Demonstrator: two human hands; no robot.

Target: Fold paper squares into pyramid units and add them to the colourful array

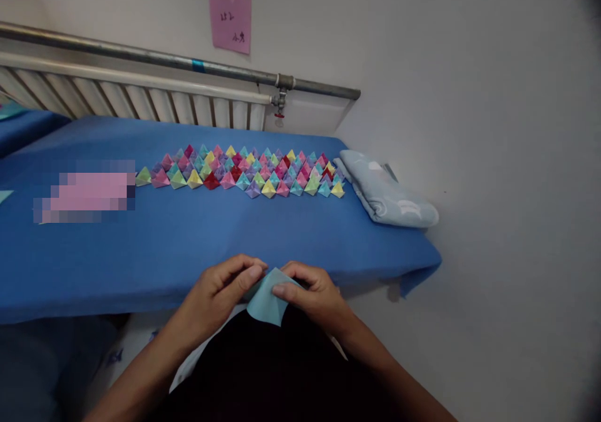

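A light blue sheet of paper (pixel 270 303), partly folded, is held up between both hands in front of the body. My left hand (pixel 225 293) grips its left side, thumb and fingers pinched together. On the right side, my right hand (pixel 312 293) holds the paper with the thumb pressed on its front face and the fingers behind. Past the hands, rows of small folded paper pieces (pixel 268 189) in many colours stand close together on the blue cloth (pixel 188 240).
A folded pale blue blanket (pixel 389 193) lies at the right end of the blue surface. Pink material (pixel 91 190), blurred out, lies at the left. Behind are a white radiator (pixel 154 102), a metal pipe (pixel 141 54) and a pink note (pixel 230 21) on the wall.
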